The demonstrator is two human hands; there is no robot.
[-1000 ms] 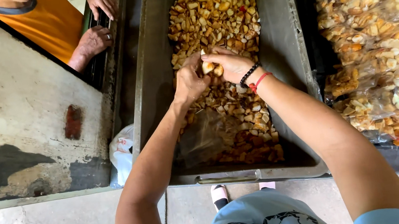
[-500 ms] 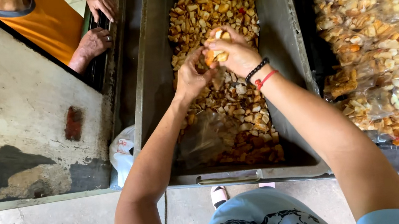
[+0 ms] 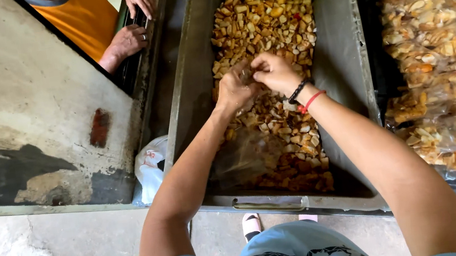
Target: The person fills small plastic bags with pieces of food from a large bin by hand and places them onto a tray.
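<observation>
A long grey metal tray [image 3: 192, 85] holds a heap of yellow-brown snack pieces [image 3: 266, 15]. My two hands meet above the middle of the heap. My left hand [image 3: 234, 90] pinches the mouth of a clear plastic bag [image 3: 244, 158], which hangs below it over the tray with pieces inside. My right hand [image 3: 273, 71], with black and red bands on its wrist, has its fingers closed on the same bag mouth, touching the left hand.
Several filled clear bags [image 3: 439, 68] lie in a black crate to the right of the tray. Another person in an orange shirt has a hand [image 3: 129, 41] on a tray at top left. A white plastic bag [image 3: 150, 165] sits by the concrete ledge [image 3: 12, 116].
My right hand held snack pieces above the bag mouth. It has since come down and closed against the left hand at the bag's mouth. The view has shifted slightly.
</observation>
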